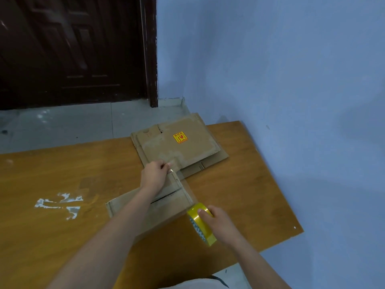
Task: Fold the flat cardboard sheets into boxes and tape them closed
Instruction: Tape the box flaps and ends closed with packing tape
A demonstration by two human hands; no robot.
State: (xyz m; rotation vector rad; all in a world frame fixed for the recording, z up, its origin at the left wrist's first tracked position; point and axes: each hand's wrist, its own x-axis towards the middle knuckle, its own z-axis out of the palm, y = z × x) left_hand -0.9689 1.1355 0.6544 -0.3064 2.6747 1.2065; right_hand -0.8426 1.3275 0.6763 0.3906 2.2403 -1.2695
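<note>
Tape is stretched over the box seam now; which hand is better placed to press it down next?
Probably the left hand: its fingers pinch the tape's free end at the far end of the folded box, already over the seam. The right hand grips the yellow tape roll off the near edge.

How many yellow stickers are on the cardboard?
1. The yellow sticker sits on the top sheet of the flat cardboard stack at the table's far edge. Others may hide on sheets beneath.
</note>
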